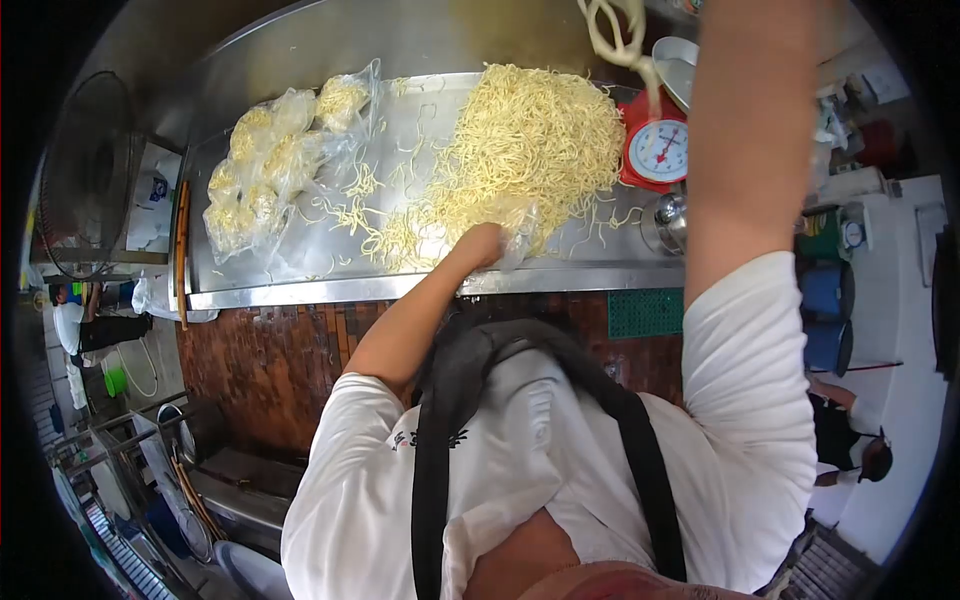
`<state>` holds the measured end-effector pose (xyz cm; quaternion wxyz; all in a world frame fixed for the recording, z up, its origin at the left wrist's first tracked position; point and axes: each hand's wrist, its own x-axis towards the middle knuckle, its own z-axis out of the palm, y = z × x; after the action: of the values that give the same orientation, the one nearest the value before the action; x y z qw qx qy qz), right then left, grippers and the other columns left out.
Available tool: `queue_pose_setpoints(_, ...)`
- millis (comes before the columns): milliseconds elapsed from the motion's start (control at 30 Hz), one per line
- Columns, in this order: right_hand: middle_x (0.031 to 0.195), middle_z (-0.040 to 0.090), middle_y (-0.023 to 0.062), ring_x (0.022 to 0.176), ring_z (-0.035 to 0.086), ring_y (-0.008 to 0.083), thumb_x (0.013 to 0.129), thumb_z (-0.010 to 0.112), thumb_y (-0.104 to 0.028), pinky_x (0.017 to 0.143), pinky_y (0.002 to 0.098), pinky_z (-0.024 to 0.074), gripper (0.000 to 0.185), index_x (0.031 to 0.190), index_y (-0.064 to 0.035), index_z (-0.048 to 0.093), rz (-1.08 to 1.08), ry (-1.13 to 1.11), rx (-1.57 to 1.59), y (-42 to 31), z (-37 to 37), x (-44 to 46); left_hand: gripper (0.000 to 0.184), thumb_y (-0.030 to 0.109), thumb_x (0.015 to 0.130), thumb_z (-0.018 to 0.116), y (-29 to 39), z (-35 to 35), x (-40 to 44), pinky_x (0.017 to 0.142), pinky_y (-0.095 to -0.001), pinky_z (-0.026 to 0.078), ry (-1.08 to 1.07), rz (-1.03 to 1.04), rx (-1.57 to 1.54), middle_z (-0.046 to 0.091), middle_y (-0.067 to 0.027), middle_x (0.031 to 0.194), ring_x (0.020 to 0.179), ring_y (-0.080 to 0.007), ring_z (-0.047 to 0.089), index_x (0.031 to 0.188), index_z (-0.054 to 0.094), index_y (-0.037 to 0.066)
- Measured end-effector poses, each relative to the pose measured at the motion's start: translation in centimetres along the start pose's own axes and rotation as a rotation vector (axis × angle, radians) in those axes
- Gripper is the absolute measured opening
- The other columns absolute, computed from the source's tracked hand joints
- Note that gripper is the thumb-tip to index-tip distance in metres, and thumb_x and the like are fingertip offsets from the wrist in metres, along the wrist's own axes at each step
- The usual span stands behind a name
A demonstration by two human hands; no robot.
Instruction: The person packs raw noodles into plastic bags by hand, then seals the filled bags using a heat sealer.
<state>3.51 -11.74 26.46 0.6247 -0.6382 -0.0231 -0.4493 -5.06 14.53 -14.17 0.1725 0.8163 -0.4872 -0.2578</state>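
My left hand (482, 245) is closed on a clear plastic bag (516, 230) at the near edge of a big heap of yellow noodles (540, 125). My right arm reaches up past the top of the view, so that hand is out of sight. A few thick noodle strands (618, 35), blurred, hang in the air left of that arm, above a red dial scale (655, 148). What holds the strands does not show. A pale metal pan (676, 70) sits at the top of the scale.
Several knotted bags of noodles (262, 170) lie on the left of the steel table (400, 100), with loose strands scattered between. A round metal container (665, 222) stands by the scale. Wooden sticks (181, 240) lie along the left edge. Other people (845, 435) are in the background.
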Motion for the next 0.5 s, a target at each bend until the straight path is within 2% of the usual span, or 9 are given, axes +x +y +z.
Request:
queue_pose_setpoints(100, 0.119, 0.055, 0.0277, 0.105, 0.056, 0.0376, 0.094, 0.049, -0.014, 0.088, 0.0405, 0.0445, 0.044, 0.133, 0.0033, 0.042, 0.187, -0.109, -0.682, 15.1, -6.0, -7.0, 0.039, 0.033, 0.081, 0.069, 1.3, -3.3, -3.4, 0.081, -0.0466, 0.053, 0.067, -0.047, -0.121, 0.068, -0.0264, 0.087, 0.09, -0.043, 0.066, 0.096, 0.067, -0.003)
queue_pose_setpoints(200, 0.13, 0.054, 0.0341, 0.118, 0.056, 0.0448, 0.091, 0.052, -0.013, 0.101, 0.0447, 0.0449, 0.056, 0.142, 0.0053, 0.038, 0.192, -0.477, -1.2, 26.3, -13.7, -23.1, 0.039, 0.035, 0.083, 0.072, 3.9, -8.8, -7.7, 0.078, -0.0421, 0.053, 0.115, -0.341, -0.47, 0.068, -0.0237, 0.09, 0.086, -0.0384, 0.067, 0.091, 0.065, -0.003)
queue_pose_setpoints(233, 0.139, 0.046, 0.0337, 0.129, 0.049, 0.0412, 0.088, 0.053, -0.01, 0.11, 0.0392, 0.0389, 0.069, 0.151, 0.0008, 0.028, 0.969, -0.372, -1.129, 21.3, -11.9, -26.7, 0.038, 0.034, 0.084, 0.073, 3.4, -8.7, -8.5, 0.077, -0.0407, 0.052, 0.218, -0.343, -0.534, 0.068, -0.0224, 0.088, 0.083, -0.0365, 0.067, 0.091, 0.064, -0.003)
queue_pose_setpoints(267, 0.139, 0.048, 0.0313, 0.131, 0.048, 0.0404, 0.088, 0.052, -0.011, 0.112, 0.0377, 0.0364, 0.063, 0.148, 0.0014, 0.034, 0.689, -0.534, -1.071, 14.9, -10.9, -28.4, 0.037, 0.032, 0.085, 0.074, 2.7, -8.6, -8.7, 0.076, -0.0393, 0.052, 0.333, -0.341, -0.595, 0.068, -0.0212, 0.087, 0.08, -0.0346, 0.066, 0.092, 0.063, -0.003)
queue_pose_setpoints(300, 0.139, 0.048, 0.0303, 0.131, 0.047, 0.0406, 0.088, 0.055, -0.014, 0.112, 0.0379, 0.0362, 0.063, 0.146, 0.002, 0.037, 0.732, -0.629, -1.056, 14.6, -11.4, -29.1, 0.036, 0.031, 0.086, 0.074, 2.1, -8.2, -9.2, 0.075, -0.038, 0.051, 0.436, -0.347, -0.658, 0.067, -0.02, 0.085, 0.077, -0.0328, 0.066, 0.092, 0.063, -0.003)
queue_pose_setpoints(333, 0.139, 0.049, 0.0294, 0.131, 0.047, 0.0408, 0.088, 0.057, -0.016, 0.112, 0.0382, 0.036, 0.062, 0.145, 0.0025, 0.039, 0.788, -0.716, -1.035, 13.9, -12.0, -30.7, 0.021, 0.017, 0.09, 0.07, 1.8, -7.7, -9.1, 0.07, -0.0324, 0.05, 0.581, -0.286, -0.724, 0.065, -0.0123, 0.079, 0.071, -0.0219, 0.062, 0.094, 0.061, -0.001)
queue_pose_setpoints(400, 0.131, 0.055, 0.0289, 0.123, 0.053, 0.0399, 0.083, 0.064, -0.022, 0.104, 0.0407, 0.0429, 0.065, 0.141, 0.0024, 0.044, 0.447, -0.572, -0.978, 12.1, -10.6, -32.1, 0.013, 0.014, 0.095, 0.063, 3.0, -8.4, -8.4, 0.067, -0.0288, 0.048, 0.641, -0.249, -1.014, 0.063, -0.0055, 0.078, 0.07, -0.0145, 0.059, 0.1, 0.063, 0.001)
queue_pose_setpoints(433, 0.127, 0.058, 0.0286, 0.12, 0.056, 0.0395, 0.081, 0.067, -0.025, 0.1, 0.0419, 0.0464, 0.067, 0.139, 0.0023, 0.047, 0.285, -0.494, -0.946, 10.6, -9.1, -32.8, 0.012, 0.013, 0.096, 0.061, 4.0, -9.1, -7.9, 0.066, -0.0278, 0.048, 0.61, -0.199, -1.024, 0.061, -0.0038, 0.077, 0.07, -0.0126, 0.057, 0.101, 0.063, 0.001)
queue_pose_setpoints(500, 0.119, 0.062, 0.0262, 0.114, 0.06, 0.037, 0.081, 0.067, -0.023, 0.097, 0.0423, 0.0478, 0.058, 0.133, 0.0003, 0.054, 0.372, -0.616, -1.032, 7.8, -5.6, -32.4, 0.013, 0.01, 0.099, 0.056, 6.1, -10.5, -6.4, 0.064, -0.0257, 0.046, 0.542, -0.091, -1.046, 0.058, -0.0004, 0.076, 0.069, -0.0089, 0.054, 0.104, 0.064, 0.002)
